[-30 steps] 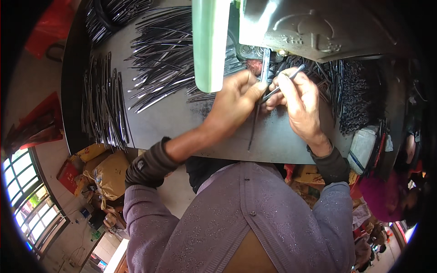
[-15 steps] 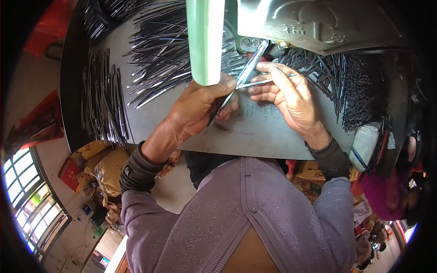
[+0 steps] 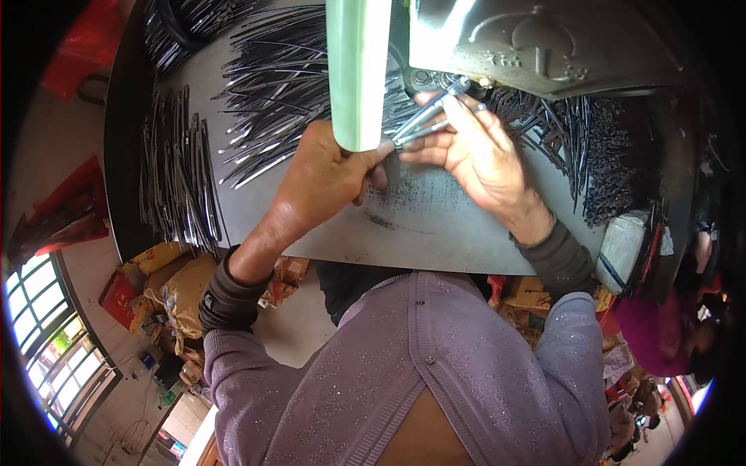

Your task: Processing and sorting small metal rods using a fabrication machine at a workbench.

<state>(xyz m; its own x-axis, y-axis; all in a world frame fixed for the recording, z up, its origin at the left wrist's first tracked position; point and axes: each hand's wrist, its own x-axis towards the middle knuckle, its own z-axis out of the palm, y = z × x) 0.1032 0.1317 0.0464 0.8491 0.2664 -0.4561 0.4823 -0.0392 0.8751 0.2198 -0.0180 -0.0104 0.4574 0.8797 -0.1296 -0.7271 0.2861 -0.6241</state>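
Note:
My left hand (image 3: 322,167) is closed in a pinch on the near ends of thin, shiny metal strips (image 3: 421,118). These strips slant up and to the right, meeting narrowly at my left fingertips. Around their upper part, the fingers of my right hand (image 3: 491,163) are closed, thumb and forefinger near the far ends. A pale green lamp-like bar (image 3: 356,78) hides part of my left hand. Behind my hands is a machine part with round metal fittings (image 3: 422,76), partly hidden.
Dark metal strips lie in a wide pile (image 3: 272,93), with a smaller bundle (image 3: 180,171) at the left. More dark parts (image 3: 614,167) are heaped at the right. A metal cover (image 3: 536,43) overhangs the grey table (image 3: 435,248). A white box (image 3: 620,250) sits by its right edge.
My left hand has shifted slightly left and up, its wrist turning over. My right hand has moved left, closing around the strips, which now lie closer together.

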